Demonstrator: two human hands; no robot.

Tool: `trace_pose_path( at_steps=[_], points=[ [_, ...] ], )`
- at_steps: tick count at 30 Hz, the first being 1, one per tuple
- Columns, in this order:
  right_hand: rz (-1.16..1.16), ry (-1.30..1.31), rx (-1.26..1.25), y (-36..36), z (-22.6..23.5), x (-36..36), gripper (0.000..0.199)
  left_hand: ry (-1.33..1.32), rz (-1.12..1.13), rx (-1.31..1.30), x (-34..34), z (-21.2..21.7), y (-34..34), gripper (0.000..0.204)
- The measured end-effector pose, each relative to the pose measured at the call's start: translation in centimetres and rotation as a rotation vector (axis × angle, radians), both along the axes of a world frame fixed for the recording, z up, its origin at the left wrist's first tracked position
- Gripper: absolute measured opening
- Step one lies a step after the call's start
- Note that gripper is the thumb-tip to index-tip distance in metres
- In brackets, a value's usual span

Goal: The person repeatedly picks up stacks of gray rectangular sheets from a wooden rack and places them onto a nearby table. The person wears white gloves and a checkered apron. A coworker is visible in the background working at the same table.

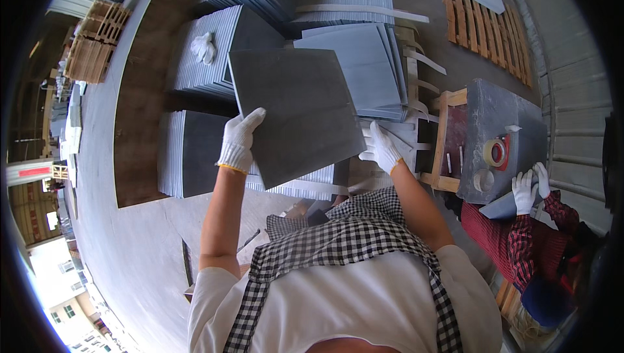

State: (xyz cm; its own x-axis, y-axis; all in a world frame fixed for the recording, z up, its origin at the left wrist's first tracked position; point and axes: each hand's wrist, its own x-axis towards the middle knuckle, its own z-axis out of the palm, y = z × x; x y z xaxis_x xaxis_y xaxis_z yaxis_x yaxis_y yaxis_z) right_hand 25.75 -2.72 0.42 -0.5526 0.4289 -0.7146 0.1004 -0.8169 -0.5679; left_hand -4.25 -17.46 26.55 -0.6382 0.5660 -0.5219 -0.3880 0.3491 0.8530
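A square dark grey stone tile (299,116) is held up in front of me, tilted. My left hand (238,140), in a white knit glove, grips its left edge with the thumb over the face and the fingers behind it. At the lower right corner my right hand (382,148), gloved the same way, is closed against the tile's edge. Behind the tile, more grey tiles (357,70) lie in a leaning pile. On the left, tiles stand on edge in tight rows (207,51), and a loose white glove (204,48) rests on one row.
White straps (364,12) run over the tiles at the back. To the right, a person in red (513,242) with white gloves handles a tile at a stone-topped bench (500,103) carrying tape rolls (495,152). Wooden pallets (487,31) stand farther off; a brown board (140,151) lies beneath the left rows.
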Motion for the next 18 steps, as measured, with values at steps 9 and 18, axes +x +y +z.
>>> trace_pose_path(
  at_steps=[9,18],
  points=[
    [-0.114,-0.833,0.914,12.7,1.0,4.0,0.079,-0.288,-0.117,0.074,2.1,-14.8,13.0,0.046],
    [-0.144,-1.050,0.917,14.4,-1.5,4.6,0.075,0.091,-0.397,-0.305,1.1,-21.1,18.0,0.074]
  ],
)
